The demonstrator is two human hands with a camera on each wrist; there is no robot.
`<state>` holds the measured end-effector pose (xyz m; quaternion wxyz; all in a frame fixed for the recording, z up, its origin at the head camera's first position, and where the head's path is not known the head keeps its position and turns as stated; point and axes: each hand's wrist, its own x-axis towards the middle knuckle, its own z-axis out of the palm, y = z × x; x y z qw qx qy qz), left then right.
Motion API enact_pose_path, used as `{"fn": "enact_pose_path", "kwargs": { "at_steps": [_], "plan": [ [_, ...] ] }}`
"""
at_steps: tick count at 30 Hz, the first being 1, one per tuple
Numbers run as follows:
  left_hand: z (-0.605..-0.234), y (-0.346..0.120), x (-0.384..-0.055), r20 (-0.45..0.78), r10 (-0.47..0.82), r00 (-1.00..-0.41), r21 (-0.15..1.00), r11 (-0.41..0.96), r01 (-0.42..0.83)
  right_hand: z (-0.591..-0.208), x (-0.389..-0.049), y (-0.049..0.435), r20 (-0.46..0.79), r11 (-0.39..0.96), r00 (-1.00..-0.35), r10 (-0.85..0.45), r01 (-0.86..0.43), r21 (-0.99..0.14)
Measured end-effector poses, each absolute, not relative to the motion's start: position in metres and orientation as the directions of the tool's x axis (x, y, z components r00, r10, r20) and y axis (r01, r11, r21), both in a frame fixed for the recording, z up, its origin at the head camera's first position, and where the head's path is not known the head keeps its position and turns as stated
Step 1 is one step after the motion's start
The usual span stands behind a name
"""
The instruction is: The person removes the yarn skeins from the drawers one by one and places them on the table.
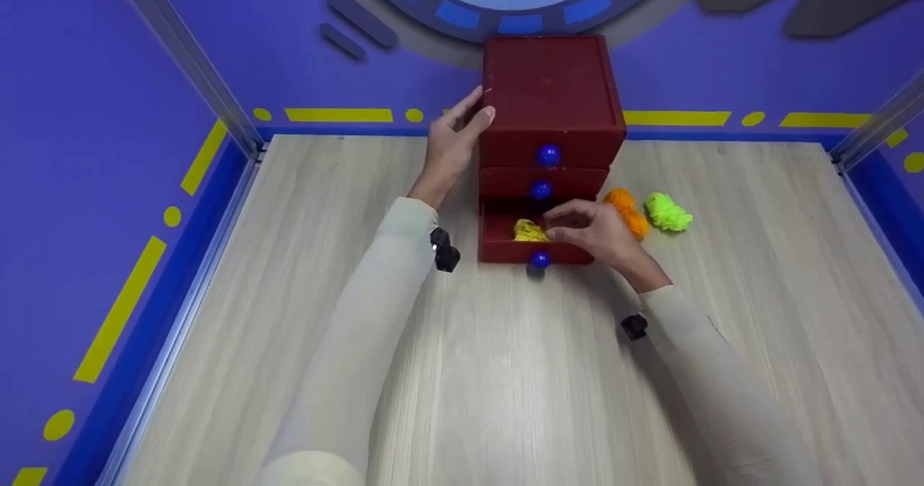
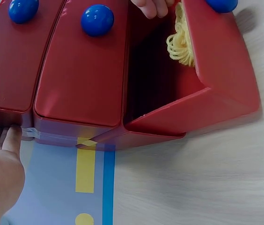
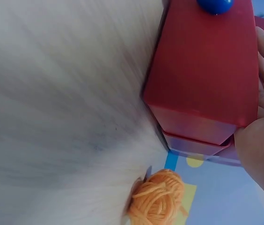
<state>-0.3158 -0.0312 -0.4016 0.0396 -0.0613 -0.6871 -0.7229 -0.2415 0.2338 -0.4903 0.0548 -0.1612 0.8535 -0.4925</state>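
A dark red drawer cabinet (image 1: 546, 85) has three stacked drawers with blue knobs. The bottom drawer (image 1: 498, 258) is pulled out, and a yellow yarn bundle (image 1: 529, 231) lies inside near its front wall. My right hand (image 1: 606, 235) reaches over the drawer's right side, thumb and fingertips parted close beside the yarn. In the left wrist view, the fingertips (image 2: 154, 6) show inside the drawer opening, apart from the yellow yarn (image 2: 181, 40). My left hand (image 1: 451, 146) rests against the cabinet's upper left side, fingers extended.
Right of the cabinet, an orange yarn bundle (image 1: 626, 213) lies on the wooden table (image 1: 447, 370), partly behind my right hand. Farther right is a bright green yarn bundle (image 1: 668, 212). A blue panel wall (image 1: 375, 81) stands right behind the cabinet.
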Motion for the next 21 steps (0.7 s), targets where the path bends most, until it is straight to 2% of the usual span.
{"fn": "enact_pose_path", "kwargs": {
  "at_steps": [12,21],
  "plan": [
    [-0.401,-0.031,-0.314,0.132,0.029,-0.991,0.986,-0.106,0.128,-0.485,-0.251,0.231,-0.026,0.529,-0.914,-0.405,-0.211,-0.822],
    [-0.4,-0.031,-0.314,0.123,0.03,-0.992,0.989,-0.088,0.12,-0.481,-0.257,0.224,-0.093,0.629,-0.9,-0.427,-0.221,-0.745]
  ]
}}
